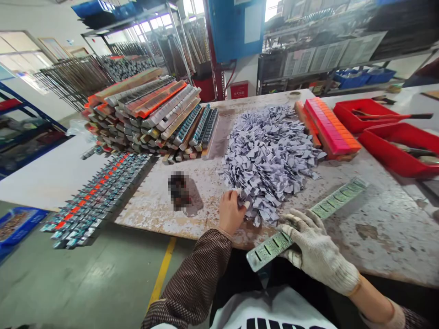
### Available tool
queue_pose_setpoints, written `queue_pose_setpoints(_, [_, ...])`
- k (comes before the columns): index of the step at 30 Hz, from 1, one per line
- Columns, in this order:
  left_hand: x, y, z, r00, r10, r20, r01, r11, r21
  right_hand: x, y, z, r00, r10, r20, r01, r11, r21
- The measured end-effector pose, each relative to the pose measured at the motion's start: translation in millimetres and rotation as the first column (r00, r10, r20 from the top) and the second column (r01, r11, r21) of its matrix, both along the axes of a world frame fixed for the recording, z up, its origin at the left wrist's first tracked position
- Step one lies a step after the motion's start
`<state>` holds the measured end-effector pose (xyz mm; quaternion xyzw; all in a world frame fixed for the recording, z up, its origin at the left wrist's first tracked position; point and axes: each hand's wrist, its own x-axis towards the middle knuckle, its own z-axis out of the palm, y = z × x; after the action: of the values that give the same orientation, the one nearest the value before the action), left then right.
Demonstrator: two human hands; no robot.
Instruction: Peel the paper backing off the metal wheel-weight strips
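Note:
My bare left hand (233, 211) is at the near edge of a heap of small flat grey-white pieces (270, 155). Its fingers are curled together against the pieces, and what they pinch is hidden. A white knitted glove covers my right hand (313, 249), which is wrapped round a long greenish slotted bar (339, 198). The bar slants from the table's near edge up to the right, its row of dark slots facing up. Its near end (259, 256) sticks out past the table edge, close to my body.
Stacked bars (144, 119) stand at the back left, with rows of teal clamped strips (92, 196) in front. A blurred-out dark object (179, 191) sits left of my left hand. Pink-orange blocks (331, 128) and red bins (398, 151) are on the right.

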<state>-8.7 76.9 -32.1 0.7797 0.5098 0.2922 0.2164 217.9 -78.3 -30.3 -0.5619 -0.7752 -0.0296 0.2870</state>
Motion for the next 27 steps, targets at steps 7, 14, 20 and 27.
queue_pose_setpoints(7, [17.4, 22.1, 11.6, 0.998, -0.051, -0.047, 0.052, 0.999, 0.012, 1.9, -7.4, 4.5, 0.996, 0.007, 0.091, -0.006, 1.000, -0.016])
queue_pose_setpoints(14, [1.4, 15.7, 8.3, 0.990, -0.058, 0.130, 0.064, 0.997, -0.048, 12.5, -13.3, 14.3, 0.999, -0.034, 0.042, 0.033, 0.999, 0.028])
queue_pose_setpoints(20, [-6.2, 6.1, -0.1, 0.921, -0.005, 0.391, 0.082, 0.980, -0.182, 7.4, -8.3, 17.6, 0.999, -0.039, 0.027, 0.036, 0.996, 0.079])
queue_pose_setpoints(27, [-13.6, 6.2, -2.2, 0.705, 0.198, 0.681, 0.162, 0.890, -0.426, 3.8, -0.7, 22.1, 0.999, -0.039, 0.034, 0.037, 0.998, 0.060])
